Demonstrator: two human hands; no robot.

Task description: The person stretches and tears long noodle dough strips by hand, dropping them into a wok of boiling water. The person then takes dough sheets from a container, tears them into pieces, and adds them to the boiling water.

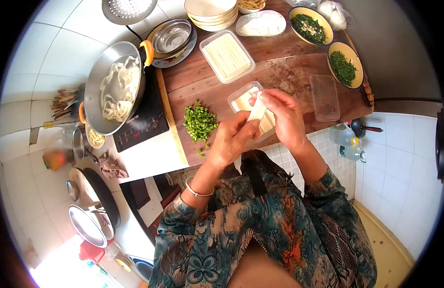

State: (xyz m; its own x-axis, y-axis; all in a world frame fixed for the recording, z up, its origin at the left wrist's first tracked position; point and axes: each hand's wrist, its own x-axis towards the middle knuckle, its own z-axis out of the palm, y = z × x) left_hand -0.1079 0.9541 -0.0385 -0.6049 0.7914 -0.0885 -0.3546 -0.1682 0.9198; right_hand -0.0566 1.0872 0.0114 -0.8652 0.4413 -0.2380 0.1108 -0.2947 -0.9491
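Between my two hands is a pale, flat strip of dough (256,112). My left hand (231,137) pinches its lower end, and my right hand (286,117) grips the upper end with thumb and fingers. Just beneath them sits a clear plastic container (233,99) with more pale dough strips (242,102), partly hidden by my hands. A second container (251,67), full of neatly lined-up strips, stands farther back. Chopped green pieces (200,121) lie in a pile left of my hands.
At left, a large pan (93,91) with wide noodles (120,91) sits on an induction cooker (144,120). Bowls of greens (344,68) and a clear plastic lid (325,98) are at right. Stacked bowls (212,17) stand at the back.
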